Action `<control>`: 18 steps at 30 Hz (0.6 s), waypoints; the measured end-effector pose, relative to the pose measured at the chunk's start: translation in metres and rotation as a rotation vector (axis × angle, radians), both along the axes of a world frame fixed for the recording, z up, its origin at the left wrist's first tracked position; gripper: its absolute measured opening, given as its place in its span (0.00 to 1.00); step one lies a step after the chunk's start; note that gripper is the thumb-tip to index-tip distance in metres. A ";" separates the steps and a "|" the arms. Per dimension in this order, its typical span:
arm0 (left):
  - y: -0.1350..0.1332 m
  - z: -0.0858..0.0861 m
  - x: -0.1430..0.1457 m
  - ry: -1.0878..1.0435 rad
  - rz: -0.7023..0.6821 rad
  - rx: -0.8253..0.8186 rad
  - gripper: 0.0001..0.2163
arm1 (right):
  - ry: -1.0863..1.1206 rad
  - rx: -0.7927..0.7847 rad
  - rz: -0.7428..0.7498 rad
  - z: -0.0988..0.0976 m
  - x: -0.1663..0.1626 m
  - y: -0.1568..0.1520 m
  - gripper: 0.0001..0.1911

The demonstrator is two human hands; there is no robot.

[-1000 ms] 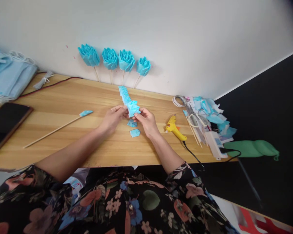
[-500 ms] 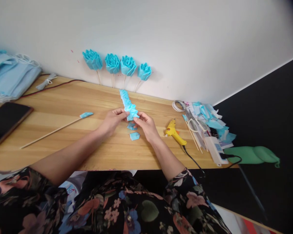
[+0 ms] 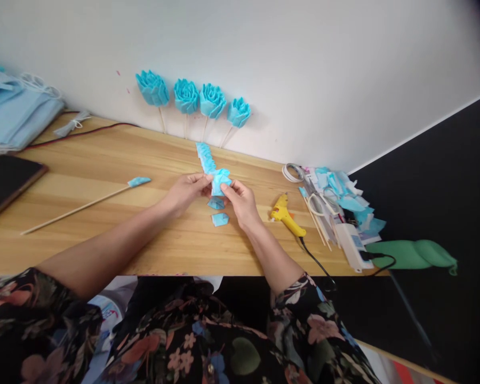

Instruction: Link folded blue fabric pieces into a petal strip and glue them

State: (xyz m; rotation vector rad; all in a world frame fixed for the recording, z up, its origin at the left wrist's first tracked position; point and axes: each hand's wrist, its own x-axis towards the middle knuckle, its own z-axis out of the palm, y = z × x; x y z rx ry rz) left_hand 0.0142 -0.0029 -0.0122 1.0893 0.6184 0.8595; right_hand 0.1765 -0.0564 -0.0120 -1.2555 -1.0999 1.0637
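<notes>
Between my left hand [image 3: 189, 191] and my right hand [image 3: 242, 200] is a small folded piece of blue fabric [image 3: 221, 183], pinched by the fingertips of both. Behind it, a row of overlapping folded blue pieces [image 3: 205, 156] runs back toward the wall. Two more folded pieces lie on the table just below my hands: one partly under my fingers [image 3: 215, 203], and a pointed blue petal [image 3: 220, 219] nearer to me. To the left lies a wooden stick [image 3: 76, 208] with a blue wrapped tip [image 3: 139, 182].
Several blue flowers [image 3: 186, 96] on sticks lean on the wall. A yellow glue gun [image 3: 285, 214], scissors [image 3: 320, 201], tape roll [image 3: 293, 172], power strip [image 3: 351, 246] and blue scraps [image 3: 342, 192] are at right. A phone [image 3: 8, 181] and stacked masks [image 3: 20, 114] lie left.
The folded piece in my fingers has tilted and turned, now showing a broader flat face to the right. My view has shifted slightly; the things on the table stay put.
</notes>
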 end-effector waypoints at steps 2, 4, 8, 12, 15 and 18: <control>0.002 -0.001 0.000 -0.012 -0.007 -0.007 0.24 | -0.014 0.017 -0.011 0.000 -0.001 0.000 0.21; 0.003 -0.001 -0.001 0.017 0.002 0.001 0.23 | -0.038 0.024 -0.021 0.000 -0.002 -0.001 0.22; 0.003 -0.001 -0.003 0.101 0.044 0.024 0.17 | -0.065 0.000 -0.021 -0.001 -0.002 0.000 0.24; 0.005 0.000 -0.004 0.138 0.115 0.029 0.12 | -0.070 -0.084 0.068 0.009 0.004 0.004 0.24; 0.006 0.002 -0.005 0.156 0.152 0.043 0.12 | -0.075 -0.128 0.150 0.020 0.010 0.009 0.25; 0.006 0.005 -0.006 0.150 0.139 0.048 0.12 | -0.105 -0.138 0.192 0.026 0.012 0.018 0.24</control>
